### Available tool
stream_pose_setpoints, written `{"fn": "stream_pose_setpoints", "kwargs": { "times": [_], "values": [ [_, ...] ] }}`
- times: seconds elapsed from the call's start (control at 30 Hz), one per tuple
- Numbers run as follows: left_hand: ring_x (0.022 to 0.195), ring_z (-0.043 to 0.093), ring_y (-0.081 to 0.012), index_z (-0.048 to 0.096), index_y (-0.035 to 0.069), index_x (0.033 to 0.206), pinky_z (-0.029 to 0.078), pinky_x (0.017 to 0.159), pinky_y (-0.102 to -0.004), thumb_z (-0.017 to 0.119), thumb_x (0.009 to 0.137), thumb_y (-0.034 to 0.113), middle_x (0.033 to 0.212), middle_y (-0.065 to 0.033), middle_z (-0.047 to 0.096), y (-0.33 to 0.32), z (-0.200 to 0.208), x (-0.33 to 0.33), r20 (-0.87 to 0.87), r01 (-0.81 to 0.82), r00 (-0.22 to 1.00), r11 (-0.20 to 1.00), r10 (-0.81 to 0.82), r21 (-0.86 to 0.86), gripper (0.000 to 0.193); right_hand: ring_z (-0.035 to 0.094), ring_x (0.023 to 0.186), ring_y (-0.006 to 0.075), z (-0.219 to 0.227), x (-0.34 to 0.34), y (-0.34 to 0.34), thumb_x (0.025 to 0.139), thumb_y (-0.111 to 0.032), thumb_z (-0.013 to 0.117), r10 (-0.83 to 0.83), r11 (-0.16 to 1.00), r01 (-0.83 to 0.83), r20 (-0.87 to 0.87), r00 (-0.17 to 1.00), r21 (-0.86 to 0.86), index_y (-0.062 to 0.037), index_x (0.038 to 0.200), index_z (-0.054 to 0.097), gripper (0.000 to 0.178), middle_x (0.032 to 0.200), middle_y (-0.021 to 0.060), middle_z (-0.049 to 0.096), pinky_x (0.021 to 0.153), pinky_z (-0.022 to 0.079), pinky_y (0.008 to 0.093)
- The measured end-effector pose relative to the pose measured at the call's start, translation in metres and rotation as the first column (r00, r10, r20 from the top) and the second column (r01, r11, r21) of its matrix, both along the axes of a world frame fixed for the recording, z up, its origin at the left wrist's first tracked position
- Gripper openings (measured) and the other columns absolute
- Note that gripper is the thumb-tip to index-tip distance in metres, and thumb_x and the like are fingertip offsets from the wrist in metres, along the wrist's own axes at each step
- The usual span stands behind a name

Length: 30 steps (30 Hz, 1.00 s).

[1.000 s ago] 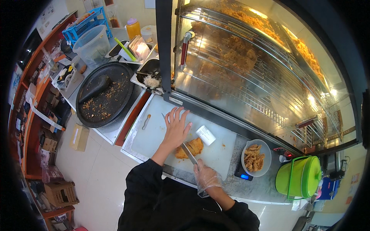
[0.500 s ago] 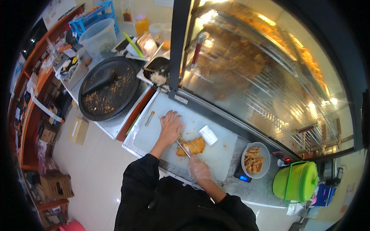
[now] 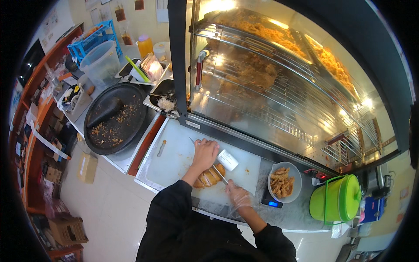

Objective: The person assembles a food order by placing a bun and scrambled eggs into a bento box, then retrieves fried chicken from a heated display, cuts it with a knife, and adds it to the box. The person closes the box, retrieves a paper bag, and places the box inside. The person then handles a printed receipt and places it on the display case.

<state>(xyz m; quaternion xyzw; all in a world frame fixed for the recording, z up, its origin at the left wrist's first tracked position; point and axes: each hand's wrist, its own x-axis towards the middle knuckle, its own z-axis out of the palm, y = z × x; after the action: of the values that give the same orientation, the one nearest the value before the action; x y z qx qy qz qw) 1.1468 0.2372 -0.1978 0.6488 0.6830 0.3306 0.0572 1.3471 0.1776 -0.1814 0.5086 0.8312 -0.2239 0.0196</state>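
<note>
My right hand (image 3: 239, 195), in a clear plastic glove, grips the handle of a knife (image 3: 221, 173). The blade runs up and left over a golden fried cutlet (image 3: 208, 178), which shows several cuts across it. Bare and closed, my left hand (image 3: 205, 154) lies over the forward part of the blade, with the tip poking out past its fingers. Both hands work above a white cutting board (image 3: 168, 168). A white cylindrical container (image 3: 228, 160) lies on its side just right of my left hand. Crumbs are scattered nearby.
A small slim tool (image 3: 162, 147) lies at the board's left. A glass display cabinet (image 3: 262, 126) rises behind it. To the right are a bowl (image 3: 297, 185) of fried pieces on a scale (image 3: 271, 201) and a green bucket (image 3: 336, 198). A stone mortar (image 3: 137, 122) stands left.
My left hand has moved from spread beside the cutlet onto the knife, its fingers now drawn together. The cutlet now shows separate slices. The whole view has shifted slightly.
</note>
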Motion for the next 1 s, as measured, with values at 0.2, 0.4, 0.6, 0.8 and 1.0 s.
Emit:
{"fn": "stream_pose_setpoints", "kwargs": {
  "times": [0.2,0.4,0.6,0.8,1.0],
  "values": [
    [0.089,0.050,-0.0245,0.057,0.010,0.087,0.029,0.082,-0.0443,0.046,0.088,0.023,0.087,-0.0076,0.062,0.006,-0.041,-0.009,-0.022,-0.044,0.999,0.999,0.044,0.010,0.017,0.062,0.067,0.0404,-0.036,-0.003,0.009,0.090,-0.030,0.045,0.080,0.997,-0.080,0.064,0.995,-0.006,-0.0105,0.102,0.047,0.023,0.071,0.0224,0.061,0.061,0.048,0.0527],
    [0.091,0.048,-0.0256,0.057,0.010,0.088,0.029,0.082,-0.0442,0.047,0.088,0.023,0.090,-0.0069,0.061,0.011,-0.032,-0.010,-0.010,-0.001,1.000,0.998,0.000,-0.055,0.017,0.061,0.073,0.0431,-0.031,-0.001,0.030,0.090,-0.035,0.046,0.096,0.989,-0.101,-0.051,0.994,-0.111,-0.0075,0.107,0.049,0.032,0.077,0.0244,0.062,0.068,0.047,0.0526],
    [0.096,0.046,-0.0267,0.055,0.009,0.097,0.029,0.084,-0.0440,0.051,0.086,0.020,0.095,-0.0073,0.057,0.000,0.000,0.002,0.027,0.025,0.999,0.998,-0.026,0.051,0.016,0.060,0.075,0.0445,0.013,0.019,0.004,0.091,-0.037,0.044,0.014,0.996,-0.027,-0.142,0.990,-0.087,-0.0071,0.109,0.049,0.035,0.076,0.0270,0.061,0.070,0.047,0.0528],
    [0.097,0.045,-0.0269,0.053,0.006,0.101,0.028,0.088,-0.0443,0.052,0.085,0.019,0.097,-0.0094,0.054,0.003,0.014,0.009,-0.019,0.087,0.996,0.991,-0.085,0.099,0.020,0.061,0.067,0.0441,0.032,0.010,0.000,0.092,-0.036,0.042,-0.045,0.993,0.056,0.107,0.993,-0.103,-0.0097,0.105,0.047,0.030,0.070,0.0249,0.061,0.062,0.048,0.0536],
    [0.098,0.044,-0.0263,0.052,0.004,0.099,0.029,0.085,-0.0428,0.048,0.087,0.020,0.095,-0.0103,0.054,0.000,-0.019,0.005,-0.012,0.107,0.994,0.994,-0.107,0.016,0.020,0.062,0.070,0.0428,-0.002,0.006,-0.001,0.093,-0.032,0.040,0.006,0.991,0.015,0.156,0.988,-0.136,-0.0104,0.110,0.043,0.028,0.074,0.0231,0.062,0.063,0.048,0.0532]
  ]
}}
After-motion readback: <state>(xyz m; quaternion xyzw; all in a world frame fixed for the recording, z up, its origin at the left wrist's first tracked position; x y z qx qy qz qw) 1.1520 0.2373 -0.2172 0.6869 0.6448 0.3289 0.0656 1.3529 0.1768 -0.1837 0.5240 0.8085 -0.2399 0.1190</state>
